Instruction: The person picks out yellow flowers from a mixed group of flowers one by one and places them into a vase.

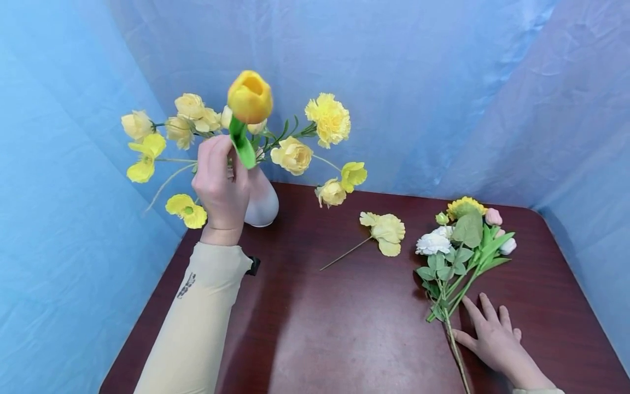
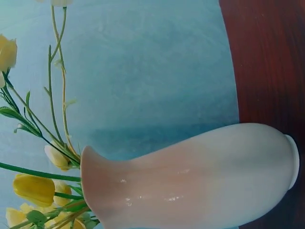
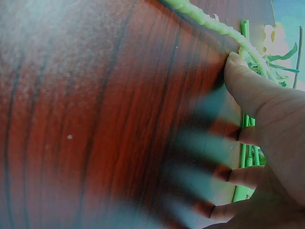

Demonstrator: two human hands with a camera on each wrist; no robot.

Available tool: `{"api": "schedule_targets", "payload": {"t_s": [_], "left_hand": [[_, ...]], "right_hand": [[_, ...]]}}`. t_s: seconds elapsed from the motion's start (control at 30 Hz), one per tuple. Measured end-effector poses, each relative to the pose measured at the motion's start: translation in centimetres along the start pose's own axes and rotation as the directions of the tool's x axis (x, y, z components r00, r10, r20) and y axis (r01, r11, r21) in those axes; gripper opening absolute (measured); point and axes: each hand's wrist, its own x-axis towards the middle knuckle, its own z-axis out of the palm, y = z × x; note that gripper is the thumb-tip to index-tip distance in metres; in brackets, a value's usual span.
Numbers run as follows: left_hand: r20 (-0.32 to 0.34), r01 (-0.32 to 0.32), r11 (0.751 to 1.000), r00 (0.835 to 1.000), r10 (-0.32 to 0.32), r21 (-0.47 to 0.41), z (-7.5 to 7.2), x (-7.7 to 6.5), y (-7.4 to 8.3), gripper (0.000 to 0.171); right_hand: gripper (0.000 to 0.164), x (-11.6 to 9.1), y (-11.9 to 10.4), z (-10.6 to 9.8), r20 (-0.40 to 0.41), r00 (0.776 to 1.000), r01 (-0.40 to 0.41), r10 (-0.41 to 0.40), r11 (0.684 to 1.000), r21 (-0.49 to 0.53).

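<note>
A yellow-orange tulip with a green leaf stands up from my left hand, which pinches its stem at the mouth of the vase. The vase, pale pink fading to white, holds several yellow flowers; in the left wrist view the vase appears sideways, and the hand itself is out of that picture. My right hand rests on the table with its fingers spread, beside the stems of a loose bunch of flowers. Its thumb lies close to a thick green stem; touching or not, I cannot tell.
A single pale yellow flower lies on the dark red-brown table between the vase and the bunch. Around the table's back and sides hang light blue curtains. Yellow blooms spread wide on both sides of the vase.
</note>
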Motion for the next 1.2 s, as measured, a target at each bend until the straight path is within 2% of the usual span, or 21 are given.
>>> {"api": "schedule_targets", "payload": {"t_s": [0.07, 0.13, 0.3, 0.5, 0.63, 0.7, 0.77, 0.83, 0.97, 1.03, 1.1, 1.13, 1.2], "left_hand": [[-0.004, 0.011, 1.000, 1.000, -0.011, 0.002, 0.0, 0.1, -0.1, 0.008], [0.020, 0.016, 1.000, 1.000, -0.016, 0.012, -0.1, 0.1, -0.2, 0.009], [0.137, 0.052, 0.997, 0.989, -0.059, 0.049, -0.1, -0.3, -0.9, 0.013], [0.288, 0.115, 0.985, 0.946, -0.149, 0.133, 0.0, -0.9, -1.6, 0.015], [0.337, 0.163, 0.973, 0.918, -0.211, 0.164, 0.1, -1.1, -1.7, 0.015], [0.363, 0.182, 0.965, 0.900, -0.241, 0.189, 0.1, -1.1, -1.7, 0.013], [0.398, 0.191, 0.951, 0.875, -0.276, 0.241, 0.1, -1.1, -1.7, 0.012], [0.445, 0.197, 0.931, 0.835, -0.323, 0.306, 0.1, -1.2, -1.7, 0.016], [0.514, 0.226, 0.880, 0.739, -0.434, 0.418, 0.0, -1.4, -1.8, 0.019], [0.530, 0.247, 0.865, 0.706, -0.469, 0.437, 0.0, -1.6, -1.8, 0.020], [0.530, 0.262, 0.861, 0.699, -0.480, 0.435, 0.0, -1.8, -1.9, 0.022], [0.528, 0.264, 0.865, 0.704, -0.475, 0.426, 0.0, -1.9, -1.9, 0.023], [0.518, 0.263, 0.879, 0.726, -0.452, 0.398, 0.1, -2.1, -2.0, 0.024]], "right_hand": [[0.084, 0.0, 0.0, 0.0, -0.001, 1.000, 0.002, -0.002, 1.000, 0.000], [0.084, 0.1, 0.0, 0.0, -0.002, 1.000, 0.003, -0.003, 1.000, 0.000], [0.085, 0.1, 0.0, 0.0, 0.006, 1.000, -0.002, 0.002, 1.000, -0.001], [0.084, 0.2, 0.0, -0.2, 0.014, 1.000, -0.007, 0.007, 1.000, -0.004], [0.085, 0.3, 0.1, -0.3, 0.022, 1.000, -0.008, 0.008, 1.000, -0.004], [0.085, 0.3, 0.1, -0.4, 0.023, 1.000, -0.009, 0.009, 1.000, -0.002], [0.085, 0.3, 0.2, -0.5, 0.020, 1.000, -0.007, 0.007, 1.000, 0.000], [0.085, 0.3, 0.2, -0.6, 0.020, 1.000, -0.007, 0.007, 1.000, -0.002], [0.085, 0.3, 0.3, -0.7, 0.026, 1.000, -0.006, 0.006, 1.000, -0.001], [0.086, 0.3, 0.3, -0.8, 0.027, 1.000, -0.006, 0.006, 1.000, 0.000], [0.086, 0.2, 0.3, -0.8, 0.028, 1.000, -0.006, 0.006, 1.000, 0.002], [0.086, 0.2, 0.3, -0.8, 0.029, 1.000, -0.007, 0.007, 1.000, 0.002], [0.086, 0.2, 0.3, -0.8, 0.030, 0.999, -0.010, 0.010, 1.000, 0.001]]}}
